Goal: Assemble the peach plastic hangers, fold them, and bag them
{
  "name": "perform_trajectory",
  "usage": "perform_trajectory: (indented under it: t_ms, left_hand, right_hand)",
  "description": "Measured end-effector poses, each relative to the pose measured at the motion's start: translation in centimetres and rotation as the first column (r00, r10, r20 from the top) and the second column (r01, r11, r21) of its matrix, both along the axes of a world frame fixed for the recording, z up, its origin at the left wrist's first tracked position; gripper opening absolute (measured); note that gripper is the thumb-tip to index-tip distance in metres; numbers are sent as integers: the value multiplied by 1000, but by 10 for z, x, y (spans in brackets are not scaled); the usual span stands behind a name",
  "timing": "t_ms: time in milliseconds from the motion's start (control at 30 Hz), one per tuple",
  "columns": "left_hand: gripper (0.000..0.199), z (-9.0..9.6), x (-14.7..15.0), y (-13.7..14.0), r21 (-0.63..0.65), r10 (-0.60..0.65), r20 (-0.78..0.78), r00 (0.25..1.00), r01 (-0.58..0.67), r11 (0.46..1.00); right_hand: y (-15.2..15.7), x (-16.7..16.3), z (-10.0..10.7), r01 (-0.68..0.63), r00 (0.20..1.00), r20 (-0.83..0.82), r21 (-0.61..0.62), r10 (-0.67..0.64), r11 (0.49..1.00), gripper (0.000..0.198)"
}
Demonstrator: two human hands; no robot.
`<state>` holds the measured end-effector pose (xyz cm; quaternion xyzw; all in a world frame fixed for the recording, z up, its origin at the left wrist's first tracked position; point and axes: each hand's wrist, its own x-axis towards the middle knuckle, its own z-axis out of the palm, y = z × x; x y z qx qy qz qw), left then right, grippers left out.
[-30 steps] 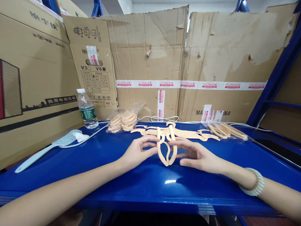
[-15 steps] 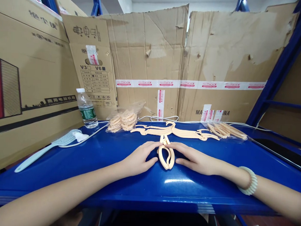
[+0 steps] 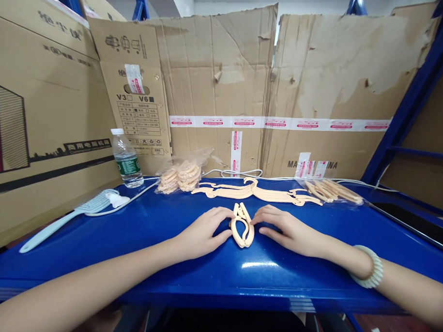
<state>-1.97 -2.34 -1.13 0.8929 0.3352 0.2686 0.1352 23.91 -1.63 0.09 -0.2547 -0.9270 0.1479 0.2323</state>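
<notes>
A cream plastic folding hanger (image 3: pixel 247 238), folded into a small loop, lies on the blue shelf top between my hands. My left hand (image 3: pixel 204 233) rests at its left side, index fingertip and thumb tip against the edge, with a gap between them. On the other side my right hand (image 3: pixel 290 231) has its fingertips at the upper right edge; its thumb stands apart from the hanger. Neither hand is closed around it. Behind the folded hanger lies a stack of unfolded cream hangers (image 3: pixel 275 194), hooks toward the back.
Clear bags of folded hangers (image 3: pixel 188 177) and of cream hanger pieces (image 3: pixel 329 190) lie at the back. At left are a water bottle (image 3: pixel 129 165), a pale blue hairbrush (image 3: pixel 52 230) and a white cable (image 3: pixel 140 199). A dark flat device (image 3: pixel 415 223) lies right. Cardboard (image 3: pixel 217 93) walls the back.
The folded hanger's upper ends have spread a little apart, and it has shifted slightly left. My right fingertips have moved off its top to its right edge; my left hand has barely moved.
</notes>
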Motion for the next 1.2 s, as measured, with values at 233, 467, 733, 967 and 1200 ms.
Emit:
perform_trajectory:
  t_ms: [233, 467, 733, 967, 1200]
  left_hand:
    - [34, 0, -1, 4, 3, 55, -8, 998, -55, 998]
    - [34, -2, -3, 8, 3, 76, 15, 997, -76, 997]
    - [37, -1, -4, 8, 4, 72, 34, 997, -72, 997]
    - [16, 7, -7, 9, 43, 70, 136, 988, -77, 996]
    - [4, 8, -6, 9, 1, 65, 225, 972, -67, 998]
  right_hand:
    - [2, 1, -3, -9, 999, 48, -43, 11, 999, 38]
    - [1, 2, -2, 5, 994, 114, -64, 2, 998, 43]
    - [0, 1, 0, -8, 996, 85, -57, 12, 998, 41]
    - [10, 22, 6, 150, 986, 78, -55, -145, 987, 10]
    - [16, 32, 14, 170, 970, 196, -133, -142, 977, 13]
